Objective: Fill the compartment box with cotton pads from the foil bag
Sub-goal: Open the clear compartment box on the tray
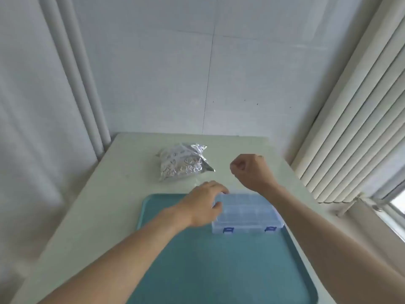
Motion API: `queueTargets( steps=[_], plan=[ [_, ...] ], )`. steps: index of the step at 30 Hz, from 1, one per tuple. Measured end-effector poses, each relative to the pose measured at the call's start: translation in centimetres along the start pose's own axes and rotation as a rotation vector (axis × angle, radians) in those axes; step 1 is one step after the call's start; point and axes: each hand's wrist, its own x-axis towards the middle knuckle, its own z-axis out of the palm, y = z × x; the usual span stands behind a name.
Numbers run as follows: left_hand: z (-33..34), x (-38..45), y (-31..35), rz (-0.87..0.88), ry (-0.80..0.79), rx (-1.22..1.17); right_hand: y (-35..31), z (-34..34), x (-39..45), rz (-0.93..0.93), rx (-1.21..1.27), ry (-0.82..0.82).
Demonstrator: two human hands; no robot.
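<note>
A clear plastic compartment box point(247, 212) with two blue latches on its near side sits closed on the far right part of a teal tray point(197, 260). My left hand point(202, 206) grips the box's left end, fingers over the far left corner and thumb on the lid. My right hand point(249, 170) hovers above and behind the box with its fingers curled into a loose fist, holding nothing that I can see. A crinkled silver foil bag point(183, 164) lies on the table beyond the tray, to the left of my right hand. No cotton pads are visible.
The pale table point(98, 205) ends at a white wall at the back. White pipes point(87, 106) run down the left corner. A ribbed white radiator point(350, 139) and a window sill stand close along the table's right side.
</note>
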Motion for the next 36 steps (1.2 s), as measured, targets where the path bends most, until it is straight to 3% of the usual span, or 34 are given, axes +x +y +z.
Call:
queueTargets(
  steps=[4,8,11,18,22,29,36],
  plan=[
    [6.5,-2.4,-1.3,0.016,0.017,0.156,5.6,2.6,-4.2,-0.043,-0.002,-0.110],
    [10.2,-4.7,-1.2,0.003,0.216,0.083,10.8,3.8,-8.8,-0.108,-0.064,-0.128],
    [12.0,-5.8,-0.4,-0.054,0.387,0.029,13.5,3.5,-11.7,-0.099,0.026,-0.147],
    [13.6,-4.7,0.9,-0.194,0.457,-0.143,14.6,3.4,-13.2,-0.126,0.280,-0.226],
    [12.6,-3.9,0.1,-0.280,0.393,-0.142,13.9,4.1,-12.9,-0.118,0.277,-0.233],
    [10.5,-4.1,-3.0,-0.100,0.189,0.092,14.6,5.5,-12.8,-0.190,0.188,-0.117],
    [8.9,-4.9,-4.7,0.005,0.204,-0.040,15.1,4.9,-12.9,-0.186,0.243,-0.031]
  ],
)
